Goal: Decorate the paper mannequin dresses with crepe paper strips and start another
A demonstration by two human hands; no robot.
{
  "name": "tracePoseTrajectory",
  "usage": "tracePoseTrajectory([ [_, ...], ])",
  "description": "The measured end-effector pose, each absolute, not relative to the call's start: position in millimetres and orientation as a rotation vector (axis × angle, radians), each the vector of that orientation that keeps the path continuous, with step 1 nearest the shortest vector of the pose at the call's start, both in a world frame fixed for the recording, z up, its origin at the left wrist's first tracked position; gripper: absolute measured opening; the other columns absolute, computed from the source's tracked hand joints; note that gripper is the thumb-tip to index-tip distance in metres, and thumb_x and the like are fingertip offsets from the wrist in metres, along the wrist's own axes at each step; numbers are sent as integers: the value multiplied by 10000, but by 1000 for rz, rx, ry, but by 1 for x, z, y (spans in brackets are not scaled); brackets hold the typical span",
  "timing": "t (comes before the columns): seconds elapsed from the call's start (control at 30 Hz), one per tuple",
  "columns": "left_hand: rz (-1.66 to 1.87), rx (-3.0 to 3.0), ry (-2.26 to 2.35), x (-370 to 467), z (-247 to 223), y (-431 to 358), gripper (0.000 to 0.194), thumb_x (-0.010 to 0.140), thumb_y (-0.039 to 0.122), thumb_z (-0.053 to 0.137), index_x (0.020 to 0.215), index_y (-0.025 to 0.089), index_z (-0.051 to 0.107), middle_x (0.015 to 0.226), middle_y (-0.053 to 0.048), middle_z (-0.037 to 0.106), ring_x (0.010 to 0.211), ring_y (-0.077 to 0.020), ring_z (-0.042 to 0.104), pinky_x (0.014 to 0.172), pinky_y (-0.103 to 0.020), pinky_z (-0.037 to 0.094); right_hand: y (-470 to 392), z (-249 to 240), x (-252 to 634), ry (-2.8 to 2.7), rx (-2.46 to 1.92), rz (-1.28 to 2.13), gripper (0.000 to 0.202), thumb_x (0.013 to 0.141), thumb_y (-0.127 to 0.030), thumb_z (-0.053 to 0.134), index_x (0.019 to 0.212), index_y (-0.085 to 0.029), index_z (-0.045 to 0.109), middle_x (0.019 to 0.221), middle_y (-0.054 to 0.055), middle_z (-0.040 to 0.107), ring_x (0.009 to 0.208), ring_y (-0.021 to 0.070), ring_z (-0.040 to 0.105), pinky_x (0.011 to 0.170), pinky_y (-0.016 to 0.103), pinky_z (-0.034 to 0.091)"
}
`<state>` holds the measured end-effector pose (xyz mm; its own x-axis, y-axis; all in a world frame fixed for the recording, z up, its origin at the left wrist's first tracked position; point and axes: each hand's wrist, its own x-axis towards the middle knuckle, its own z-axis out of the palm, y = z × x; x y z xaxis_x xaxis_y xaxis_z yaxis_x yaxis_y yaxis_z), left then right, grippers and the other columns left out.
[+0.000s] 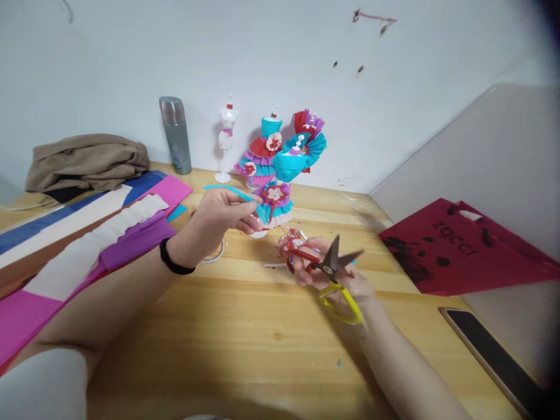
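Note:
Between the pinched fingertips of my left hand [231, 211] is a thin turquoise paper strip [223, 188], which hangs out to both sides. My right hand [321, 265] holds scissors [335, 271] with one red and one yellow handle; their blades are spread and point up and to the right. Beyond my hands stand small mannequins in ruffled paper dresses [275, 195] of turquoise, red and purple. A mostly bare white mannequin [227, 125] is to their left. A pile of paper scraps [291, 239] lies just behind my right hand.
Coloured paper sheets [131, 233] cover the left side of the table [219, 350]. Behind them are a brown cloth [87, 160] and a grey bottle [175, 137]. At the right are a red bag [464, 248] and a phone [490, 350]. A white ring [216, 254] lies by my left wrist.

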<state>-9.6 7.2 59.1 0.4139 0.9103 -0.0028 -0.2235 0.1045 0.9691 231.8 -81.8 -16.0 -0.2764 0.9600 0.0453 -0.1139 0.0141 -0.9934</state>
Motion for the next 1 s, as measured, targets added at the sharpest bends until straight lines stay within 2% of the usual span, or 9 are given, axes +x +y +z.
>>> tracePoseTrajectory([
  [0.17,999,1211,772,-8,58,6,25,692,139,749,699,116,740,515,-43,696,457,-145,664,451,-193,512,-81,-3,208,-1383,-949,1391,937,662,-884,543,1404,-326,414,667,-3,565,493,157,440,490,306,375],
  [0.23,999,1234,772,-6,57,5,13,698,127,740,687,121,735,505,-34,692,447,-137,660,448,-186,512,-77,6,199,-1365,-939,1324,935,689,-898,466,1426,-327,406,748,27,597,498,140,382,476,302,350],
  [0.3,992,1243,779,-5,58,5,23,699,105,732,689,125,729,493,-23,684,430,-126,647,442,-182,509,-71,15,189,-1371,-849,1300,948,591,-834,651,1385,-355,456,876,44,621,518,115,339,466,285,333],
  [0.37,987,1251,793,-4,58,5,47,698,87,727,682,127,709,489,-19,680,421,-120,639,441,-183,509,-63,19,179,-1350,-786,1281,871,551,-685,800,1312,-367,520,866,9,573,517,97,303,442,263,311],
  [0.5,1032,1287,827,-3,56,3,74,705,64,704,732,129,681,492,-10,676,431,-120,640,447,-184,506,-52,15,167,-1246,-861,1041,548,684,-536,816,1114,-285,586,698,-61,457,506,96,393,446,243,347],
  [0.6,1062,1380,810,0,50,1,94,710,71,693,777,137,687,490,14,661,433,-114,627,452,-187,499,-52,14,164,-1220,-1036,894,512,698,-464,847,1059,-262,547,820,-12,631,632,132,560,549,273,460],
  [0.7,1063,1486,784,4,43,-2,77,703,88,694,739,155,679,522,18,663,461,-119,634,471,-200,513,-55,15,164,-1229,-1091,908,531,699,-451,845,1068,-254,517,927,25,695,738,163,647,615,297,512],
  [0.9,1047,1486,801,10,38,-11,69,716,124,697,685,169,655,574,12,654,517,-128,653,518,-222,530,-54,14,164,-1254,-1115,906,520,686,-420,846,1059,-234,533,666,-74,577,600,124,576,598,280,487],
  [1.0,1035,1455,760,10,38,-14,88,710,142,715,676,170,638,597,8,651,554,-123,647,554,-224,527,-54,13,165,-1250,-1120,898,493,699,-417,828,1056,-234,541,653,-81,560,561,109,544,562,268,464],
])
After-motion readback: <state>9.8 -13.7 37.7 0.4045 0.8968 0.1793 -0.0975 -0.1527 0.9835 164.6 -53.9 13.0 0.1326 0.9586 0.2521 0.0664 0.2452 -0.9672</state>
